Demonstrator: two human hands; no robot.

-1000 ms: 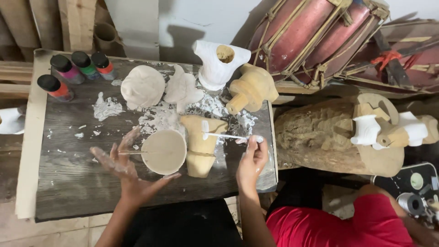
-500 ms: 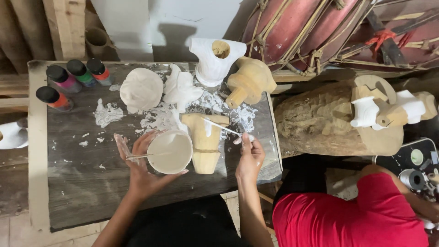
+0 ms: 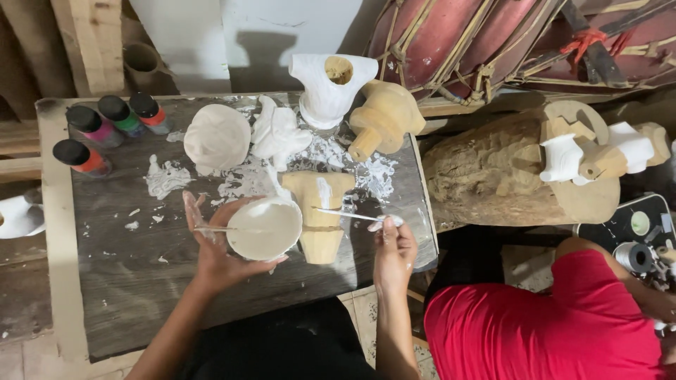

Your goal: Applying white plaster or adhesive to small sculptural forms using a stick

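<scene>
Fingers (image 3: 211, 218) of the left hand (image 3: 218, 257) are spread wide and curled up around the underside of a small bowl of white paint (image 3: 264, 229), cupping it just above the worktop (image 3: 105, 281); a thin stick seems pinched across them at the bowl's left rim. White smears coat the fingertips, so the hold looks slippery. If the bowl tilts toward the person, paint would likely run onto the dark planks or the lap below.

Just right of the bowl and touching it, the pale wooden carving (image 3: 320, 218) lies on the worktop with one white stroke on its upper part. It rests loose, so a firm stroke could push it or roll it against the bowl.

Farther right, the right hand (image 3: 394, 250) is closed on the end of a thin brush (image 3: 348, 214), wrist low near the worktop's edge, palm turned down, bristles reaching left onto the carving. Held so far back, the tip may wander and mark bare wood.

Beyond, a person in a red shirt (image 3: 549, 324) sits close; a nudge could jog that elbow.
</scene>
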